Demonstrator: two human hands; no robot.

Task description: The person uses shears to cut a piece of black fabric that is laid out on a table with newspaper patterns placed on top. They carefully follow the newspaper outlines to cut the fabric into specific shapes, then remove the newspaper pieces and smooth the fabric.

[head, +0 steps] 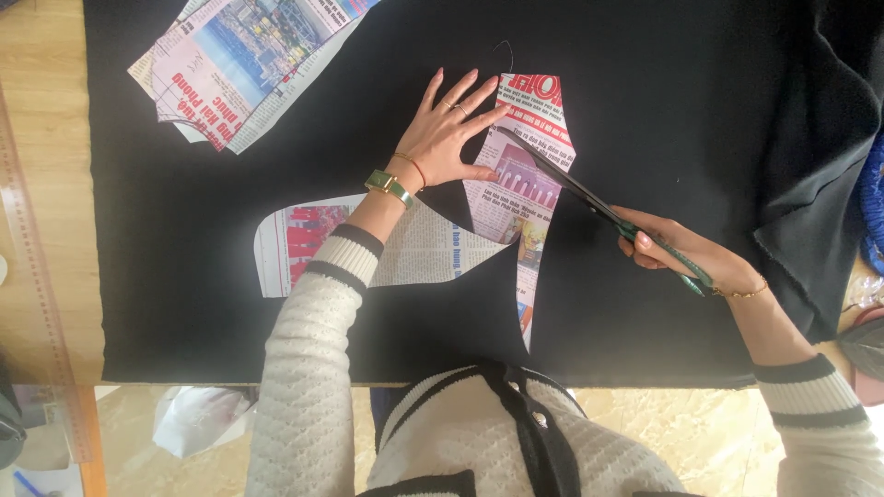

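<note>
A black cloth (645, 110) covers the table. On it lies a newspaper pattern piece (529, 198), tall and narrow. My left hand (447, 133) presses flat on the left edge of this paper with fingers spread; the wrist wears a green watch. My right hand (677, 250) grips green-handled scissors (589, 201), whose long dark blades point up-left across the paper toward my left hand. A second newspaper pattern piece (304, 241) lies under my left forearm.
More cut newspaper sheets (239, 64) lie at the cloth's upper left. A long clear ruler (37, 276) runs down the wooden table's left side. Folded black cloth (820, 212) bunches at the right. A white bag (198, 419) lies on the floor.
</note>
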